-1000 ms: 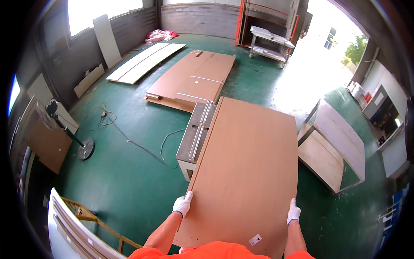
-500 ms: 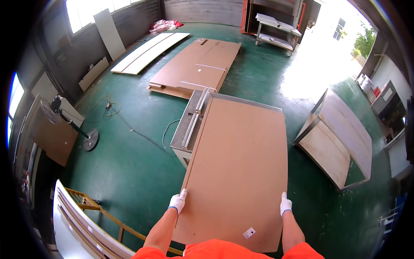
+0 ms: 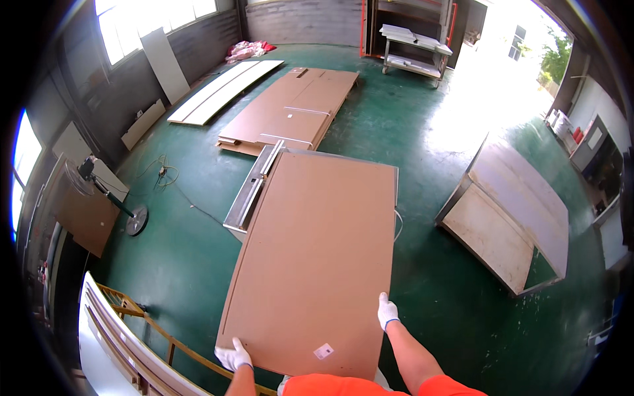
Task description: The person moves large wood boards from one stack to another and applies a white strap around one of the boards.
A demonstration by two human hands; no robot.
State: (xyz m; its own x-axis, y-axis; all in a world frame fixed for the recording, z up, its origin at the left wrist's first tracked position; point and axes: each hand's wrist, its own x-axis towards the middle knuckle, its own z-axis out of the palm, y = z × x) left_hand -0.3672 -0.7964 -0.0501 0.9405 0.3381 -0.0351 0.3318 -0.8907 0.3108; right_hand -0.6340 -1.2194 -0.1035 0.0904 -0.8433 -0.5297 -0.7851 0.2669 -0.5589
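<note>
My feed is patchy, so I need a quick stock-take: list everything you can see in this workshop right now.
large board: 1, brown, centre, lying on the machine table, near end held by both hands
machine table: 1, grey metal, under the board's far left
floor stack of boards: 1 stack, brown, beyond the table
long panels: 2 or so, pale, far left floor
leaning boards: several, pale brown, right
shelf cart: 1, white, far back
stand fan: 1, black, left
white panels on rack: several, lower left
floor: green
left hand: white glove, board's near left corner
right hand: white glove, board's right edge
</note>
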